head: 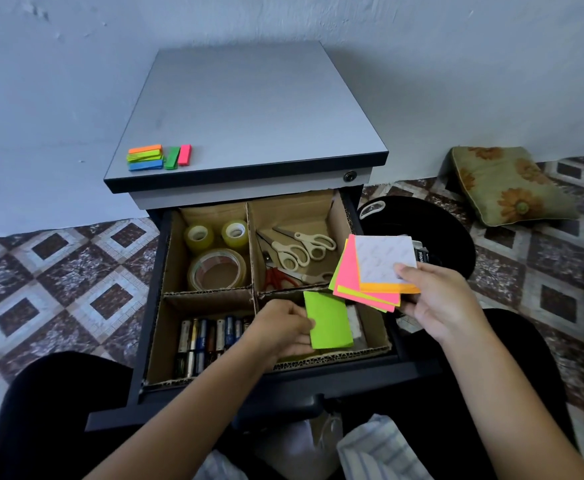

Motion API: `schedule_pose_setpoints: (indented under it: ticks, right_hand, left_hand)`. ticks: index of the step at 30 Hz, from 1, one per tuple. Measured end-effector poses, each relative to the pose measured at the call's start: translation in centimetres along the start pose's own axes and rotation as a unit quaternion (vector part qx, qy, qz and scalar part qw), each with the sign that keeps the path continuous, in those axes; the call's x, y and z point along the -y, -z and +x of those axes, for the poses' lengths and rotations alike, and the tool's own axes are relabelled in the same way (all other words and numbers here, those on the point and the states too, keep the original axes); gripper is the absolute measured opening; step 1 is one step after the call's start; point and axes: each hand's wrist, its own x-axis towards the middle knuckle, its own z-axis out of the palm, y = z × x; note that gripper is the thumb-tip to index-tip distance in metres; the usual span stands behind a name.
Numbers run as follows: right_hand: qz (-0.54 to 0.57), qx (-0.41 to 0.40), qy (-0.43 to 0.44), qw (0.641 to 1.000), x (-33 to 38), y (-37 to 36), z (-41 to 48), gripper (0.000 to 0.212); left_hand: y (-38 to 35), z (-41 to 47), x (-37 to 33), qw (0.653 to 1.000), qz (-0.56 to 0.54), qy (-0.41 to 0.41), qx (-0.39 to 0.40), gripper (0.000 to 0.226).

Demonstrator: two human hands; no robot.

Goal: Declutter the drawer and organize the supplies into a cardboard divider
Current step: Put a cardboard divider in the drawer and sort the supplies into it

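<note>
An open drawer (138,344) holds a cardboard divider (253,258) with four compartments. Tape rolls (217,268) fill the back left one, scissors (297,251) the back right one, and batteries (204,341) the front left one. My left hand (280,329) holds a green sticky-note pad (328,320) over the front right compartment. My right hand (435,299) pinches a fanned stack of pink, orange and yellow sticky-note pads (373,275), white backing up, above the drawer's right edge.
Small coloured index tabs (159,156) lie on the cabinet top (249,109). A black round bin (449,237) stands on the tiled floor right of the drawer, a floral cushion (508,185) beyond it. My knees frame the drawer front.
</note>
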Motion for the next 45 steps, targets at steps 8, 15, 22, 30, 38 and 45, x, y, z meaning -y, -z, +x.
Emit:
schedule_pose_setpoints:
  ticks: [8, 15, 22, 30, 38, 45]
  right_hand:
    - [0.005, 0.001, -0.002, 1.000, -0.2, 0.0, -0.1, 0.015]
    - [0.006, 0.005, -0.004, 1.000, -0.4, -0.3, -0.3, 0.014]
    - [0.008, 0.014, -0.005, 1.000, -0.4, -1.0, -0.5, 0.013]
    - [-0.013, 0.029, -0.005, 0.999, -0.5, -0.9, -0.8, 0.014]
    - [-0.040, 0.075, -0.025, 0.996, -1.7, -1.5, -0.9, 0.014]
    - [-0.129, 0.075, -0.024, 0.988, -2.1, -1.4, -1.2, 0.013]
  left_hand:
    - [-1.7, 2.0, 1.0, 0.999, 0.005, 0.007, -0.039, 0.018]
    - [-1.5, 2.9, 0.9, 0.996, 0.080, 0.005, -0.042, 0.019]
    - [-1.3, 4.0, 1.3, 0.965, 0.250, -0.010, -0.073, 0.029]
    - [-0.8, 2.6, -0.3, 0.982, 0.188, 0.001, -0.020, 0.019]
    - [1.1, -1.7, -2.3, 0.969, -0.198, -0.010, 0.146, 0.026]
    - [1.1, -1.7, -1.4, 0.989, -0.130, -0.046, 0.044, 0.010]
